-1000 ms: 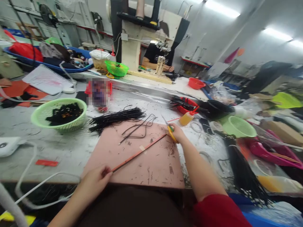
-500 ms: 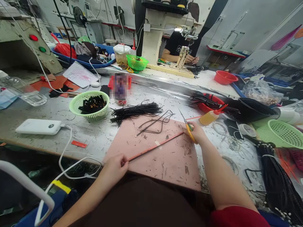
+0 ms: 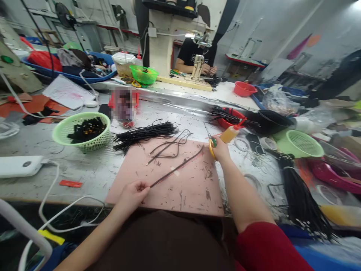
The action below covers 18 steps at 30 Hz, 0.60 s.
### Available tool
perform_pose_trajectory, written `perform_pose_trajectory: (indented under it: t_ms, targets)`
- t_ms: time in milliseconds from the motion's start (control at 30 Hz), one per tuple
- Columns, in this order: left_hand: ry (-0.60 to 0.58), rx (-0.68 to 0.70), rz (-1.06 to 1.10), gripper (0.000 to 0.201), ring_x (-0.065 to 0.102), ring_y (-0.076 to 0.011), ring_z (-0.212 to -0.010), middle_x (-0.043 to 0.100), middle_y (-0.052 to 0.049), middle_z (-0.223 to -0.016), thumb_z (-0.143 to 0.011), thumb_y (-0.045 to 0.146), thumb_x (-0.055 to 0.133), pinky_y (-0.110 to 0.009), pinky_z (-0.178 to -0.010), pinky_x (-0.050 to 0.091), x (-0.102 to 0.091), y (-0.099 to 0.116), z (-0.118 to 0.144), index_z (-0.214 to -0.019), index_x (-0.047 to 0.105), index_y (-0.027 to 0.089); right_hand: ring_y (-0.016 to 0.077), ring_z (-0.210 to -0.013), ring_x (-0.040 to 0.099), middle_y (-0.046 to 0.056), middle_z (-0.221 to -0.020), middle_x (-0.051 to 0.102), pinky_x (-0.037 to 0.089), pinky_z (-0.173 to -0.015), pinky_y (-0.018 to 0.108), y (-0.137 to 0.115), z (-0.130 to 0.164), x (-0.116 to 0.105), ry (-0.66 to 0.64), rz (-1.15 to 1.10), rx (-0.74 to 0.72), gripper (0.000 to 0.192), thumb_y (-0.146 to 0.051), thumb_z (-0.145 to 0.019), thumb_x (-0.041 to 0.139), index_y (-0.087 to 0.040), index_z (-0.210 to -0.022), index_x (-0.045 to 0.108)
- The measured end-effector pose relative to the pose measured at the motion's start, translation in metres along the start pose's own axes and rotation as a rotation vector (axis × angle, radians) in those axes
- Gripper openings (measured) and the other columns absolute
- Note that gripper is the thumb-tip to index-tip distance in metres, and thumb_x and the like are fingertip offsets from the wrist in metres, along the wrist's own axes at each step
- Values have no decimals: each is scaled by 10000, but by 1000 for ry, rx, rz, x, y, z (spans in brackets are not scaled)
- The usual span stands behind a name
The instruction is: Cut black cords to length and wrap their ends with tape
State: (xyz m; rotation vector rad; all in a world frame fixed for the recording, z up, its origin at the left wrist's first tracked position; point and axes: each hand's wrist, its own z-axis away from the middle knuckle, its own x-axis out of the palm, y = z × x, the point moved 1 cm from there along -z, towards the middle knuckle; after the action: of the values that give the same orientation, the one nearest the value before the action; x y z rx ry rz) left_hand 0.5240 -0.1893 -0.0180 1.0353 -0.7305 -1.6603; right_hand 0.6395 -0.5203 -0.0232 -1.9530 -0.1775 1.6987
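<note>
My left hand (image 3: 137, 193), near the front edge of a pink board (image 3: 160, 201), has thumb and fingers pinched on the near end of a thin dark cord (image 3: 175, 167). The cord slants away across the board, over a small pale piece of tape, beside a faint red line. Its far end stops just short of my right hand (image 3: 221, 149). That hand is closed around scissors (image 3: 211, 146) with yellow-orange handles, blades pointing away. A few loose cords (image 3: 169, 148) lie behind the held one. A bundle of black cords (image 3: 145, 134) rests at the board's back edge.
To the left stand a pale green basket of black pieces (image 3: 81, 130) and a white power bank (image 3: 21, 166) with its cable. A glue bottle (image 3: 229, 133) is just behind my right hand. Black cords (image 3: 299, 199) hang at right. Another person sits behind the sewing machine (image 3: 160, 49).
The whole view has swung to the right. The cord's far end was at my right hand and now lies apart from it. Both hands keep their hold on cord and scissors.
</note>
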Motion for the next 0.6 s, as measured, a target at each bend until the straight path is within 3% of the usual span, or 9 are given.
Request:
perform_pose_trajectory:
  t_ms: [167,333,467,600]
  targets:
    - [-20,-40,178,198,403,-66,-330,483,75,-424,-473,333,616,-165,-330,217,26,25,-10,-548,526,174,240,-819,598,67,-930,655,414,-680,298,28,23,-29,26,131,79,477,-319,-759,515,-252,-1225,436]
    - [-64,-52,259,193,376,-53,-338,477,76,-404,-444,306,638,-156,-330,212,43,37,-19,-531,535,168,224,-788,612,76,-888,665,406,-619,258,64,73,-51,-109,260,205,495,-358,-756,517,-219,-1222,423]
    - [-91,-41,294,160,371,-47,-348,477,75,-402,-441,268,621,-148,-334,214,58,45,-27,-542,552,165,196,-768,618,66,-856,673,398,-612,235,59,108,-42,-171,310,205,444,-305,-751,513,-207,-1182,472]
    - [-83,-40,317,184,386,-48,-361,499,62,-418,-429,267,624,-146,-339,218,66,52,-30,-565,563,159,226,-847,602,83,-933,662,396,-662,269,40,119,-32,-161,356,164,438,-292,-730,525,-245,-1165,518]
